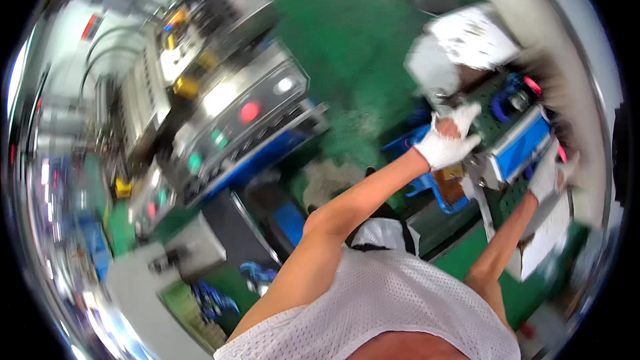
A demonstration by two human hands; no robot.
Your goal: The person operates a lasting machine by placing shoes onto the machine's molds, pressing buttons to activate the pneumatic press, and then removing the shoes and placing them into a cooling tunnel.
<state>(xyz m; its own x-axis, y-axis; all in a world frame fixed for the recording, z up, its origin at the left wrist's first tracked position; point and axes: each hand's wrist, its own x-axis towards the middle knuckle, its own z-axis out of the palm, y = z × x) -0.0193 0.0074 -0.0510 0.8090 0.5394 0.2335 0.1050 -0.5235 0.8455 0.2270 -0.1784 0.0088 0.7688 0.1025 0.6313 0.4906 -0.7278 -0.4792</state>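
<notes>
My left hand (452,140), in a white glove, hovers over the near-left part of a dark green workbench (493,127). Its fingers are apart and nothing shows in them. Just below it is a blue plastic bin (453,205) holding brownish pieces. My right hand (548,177), gloved in white too, is beside a blue-and-white box-like thing (523,145). Close to its fingers appears a small pinkish-red thing (562,154); blur hides whether they grip it. A dark blue rounded object with a red tip (513,99) lies farther back on the bench.
White papers (473,37) lie at the bench's far end, another white sheet (548,243) near my right forearm. On the left stands a machine control panel (233,120) with red and green buttons. Green floor (340,47) runs between. A pale wall (567,47) borders the bench.
</notes>
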